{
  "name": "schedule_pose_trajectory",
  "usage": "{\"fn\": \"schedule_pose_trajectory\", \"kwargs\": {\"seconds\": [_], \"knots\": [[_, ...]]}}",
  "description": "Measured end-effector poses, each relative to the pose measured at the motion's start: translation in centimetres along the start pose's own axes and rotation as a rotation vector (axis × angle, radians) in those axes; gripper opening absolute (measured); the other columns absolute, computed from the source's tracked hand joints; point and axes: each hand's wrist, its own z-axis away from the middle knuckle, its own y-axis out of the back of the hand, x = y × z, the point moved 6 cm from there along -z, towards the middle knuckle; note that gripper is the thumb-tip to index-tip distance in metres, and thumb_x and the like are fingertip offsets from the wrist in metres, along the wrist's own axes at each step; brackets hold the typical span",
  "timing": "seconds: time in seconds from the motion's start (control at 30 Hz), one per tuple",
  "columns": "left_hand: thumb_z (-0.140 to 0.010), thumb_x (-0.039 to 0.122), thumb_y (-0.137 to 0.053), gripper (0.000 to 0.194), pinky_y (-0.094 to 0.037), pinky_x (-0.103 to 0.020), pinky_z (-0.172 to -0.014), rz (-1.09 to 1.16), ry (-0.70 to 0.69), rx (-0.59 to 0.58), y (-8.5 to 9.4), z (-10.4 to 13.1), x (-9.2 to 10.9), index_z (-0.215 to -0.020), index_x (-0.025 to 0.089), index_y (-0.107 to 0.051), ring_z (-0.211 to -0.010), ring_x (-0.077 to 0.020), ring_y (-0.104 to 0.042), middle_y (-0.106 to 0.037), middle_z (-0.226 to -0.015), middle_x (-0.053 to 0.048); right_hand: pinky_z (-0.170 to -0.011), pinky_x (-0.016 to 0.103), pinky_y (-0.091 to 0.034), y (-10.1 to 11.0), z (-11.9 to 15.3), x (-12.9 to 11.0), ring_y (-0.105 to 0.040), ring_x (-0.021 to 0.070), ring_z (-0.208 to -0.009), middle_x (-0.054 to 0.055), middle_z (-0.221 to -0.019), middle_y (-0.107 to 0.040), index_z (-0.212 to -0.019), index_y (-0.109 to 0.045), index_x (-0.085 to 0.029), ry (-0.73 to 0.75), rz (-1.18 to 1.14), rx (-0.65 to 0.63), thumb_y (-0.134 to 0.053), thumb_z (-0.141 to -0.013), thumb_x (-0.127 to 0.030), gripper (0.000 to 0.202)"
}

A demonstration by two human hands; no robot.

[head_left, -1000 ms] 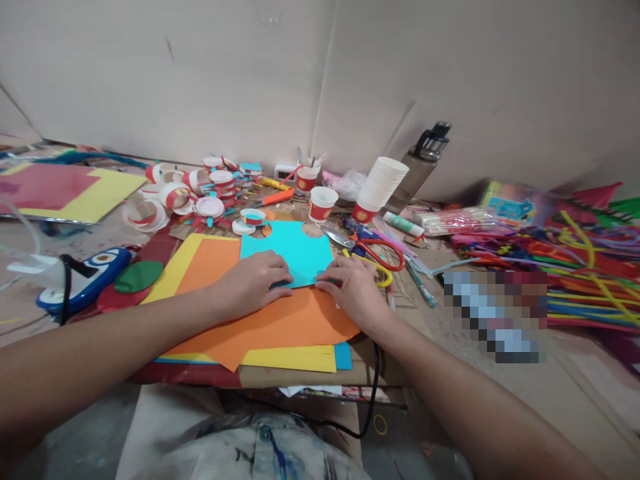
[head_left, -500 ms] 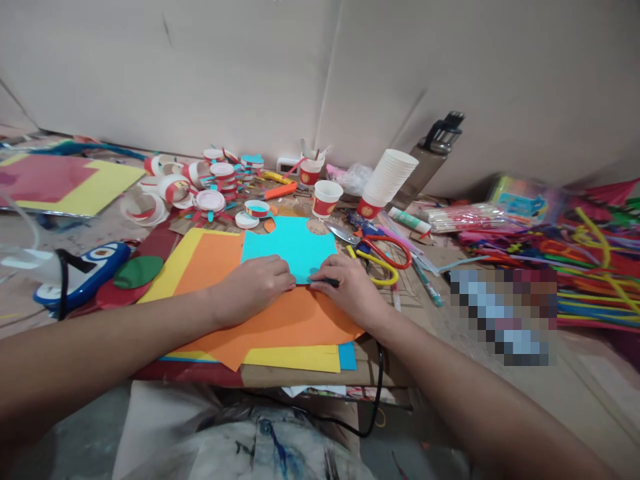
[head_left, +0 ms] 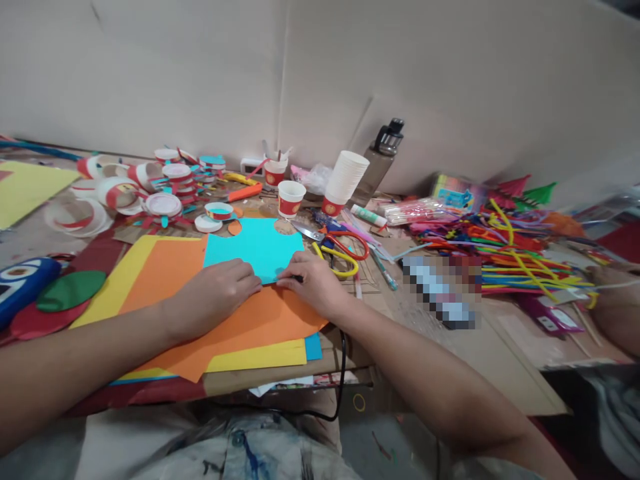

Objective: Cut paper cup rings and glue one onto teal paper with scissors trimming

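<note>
A bright cyan sheet [head_left: 250, 247] with rounded cut-outs along its far edge lies on orange paper [head_left: 240, 333], which rests on yellow paper [head_left: 270, 355]. My left hand [head_left: 227, 290] is closed, its curled fingers pressed at the cyan sheet's near left edge; what it grips, if anything, is hidden. Closed round a small dark object, my right hand [head_left: 310, 283] touches the near right edge of the same sheet. Beyond my right hand lie scissors [head_left: 345, 243] with red and yellow handles.
Paper cups [head_left: 291, 199], a leaning cup stack [head_left: 345, 180] and a bottle [head_left: 377, 163] stand behind. Cup crafts [head_left: 165, 207] fill the back left. Colourful pipe cleaners [head_left: 500, 253] lie right, near another person's hand [head_left: 617, 300]. A black cable [head_left: 343, 373] hangs at the front edge.
The view has swung to the right, so things sit further left and another person's hand shows at the right. Both my hands remain at the cyan sheet's near edge.
</note>
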Motion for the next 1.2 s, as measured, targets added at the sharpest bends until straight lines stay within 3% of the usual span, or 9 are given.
{"fn": "schedule_pose_trajectory", "kwargs": {"seconds": [0.27,0.37,0.53,0.77,0.93,1.2], "knots": [[-0.097,0.021,-0.046,0.025,-0.041,-0.031,-0.066,-0.043,-0.033,0.034,0.1,-0.1,0.2,-0.082,0.016,-0.065,-0.075,-0.019,-0.055,-0.06,-0.076,-0.005,-0.081,0.031,-0.044,-0.2,0.3,-0.1,-0.058,0.018,-0.089,0.006,-0.086,-0.064,-0.086,-0.074,-0.017,0.014,0.02,-0.02,-0.077,-0.078,-0.025,0.012],[-0.097,0.023,-0.044,0.028,-0.042,-0.033,-0.069,-0.037,-0.031,0.04,0.2,-0.3,0.2,-0.083,0.016,-0.066,-0.077,-0.0197,-0.056,-0.062,-0.077,-0.006,-0.082,0.031,-0.044,-0.2,0.2,-0.2,-0.059,0.0175,-0.088,0.005,-0.085,-0.065,-0.083,-0.074,-0.019,0.008,0.02,-0.02,-0.073,-0.082,-0.023,0.005],[-0.094,0.038,-0.052,0.027,-0.045,-0.033,-0.073,0.037,0.061,0.007,0.3,-0.5,-0.3,-0.092,0.015,-0.067,-0.085,-0.0215,-0.059,-0.066,-0.088,-0.008,-0.08,0.03,-0.044,0.1,0.0,-0.5,-0.059,0.0163,-0.084,0.004,-0.081,-0.065,-0.078,-0.074,-0.018,-0.008,-0.038,0.002,-0.07,-0.084,-0.018,0.007],[-0.096,0.028,-0.048,0.029,-0.044,-0.029,-0.071,0.111,0.087,0.01,0.1,-0.3,-1.0,-0.084,0.018,-0.072,-0.082,-0.018,-0.059,-0.066,-0.081,-0.005,-0.076,0.028,-0.045,0.3,0.1,-0.3,-0.06,0.0156,-0.083,0.003,-0.08,-0.065,-0.079,-0.074,-0.019,-0.063,-0.102,-0.009,-0.076,-0.078,-0.017,0.003],[-0.094,0.027,-0.054,0.025,-0.045,-0.029,-0.073,0.25,0.181,-0.011,0.2,-0.5,-1.9,-0.082,0.02,-0.075,-0.083,-0.0174,-0.061,-0.068,-0.08,-0.003,-0.078,0.029,-0.045,0.7,0.2,-0.4,-0.06,0.0163,-0.086,0.005,-0.085,-0.066,-0.085,-0.074,-0.017,-0.048,-0.101,-0.034,-0.078,-0.076,-0.017,0.01],[-0.09,0.027,-0.058,0.021,-0.046,-0.027,-0.073,0.406,0.3,-0.091,0.2,-1.1,-2.7,-0.082,0.021,-0.076,-0.08,-0.0153,-0.062,-0.069,-0.08,-0.002,-0.076,0.03,-0.043,0.8,0.3,0.4,-0.061,0.0156,-0.081,0.001,-0.076,-0.069,-0.073,-0.074,-0.021,-0.162,-0.118,0.008,-0.079,-0.076,-0.019,0.005]]}}
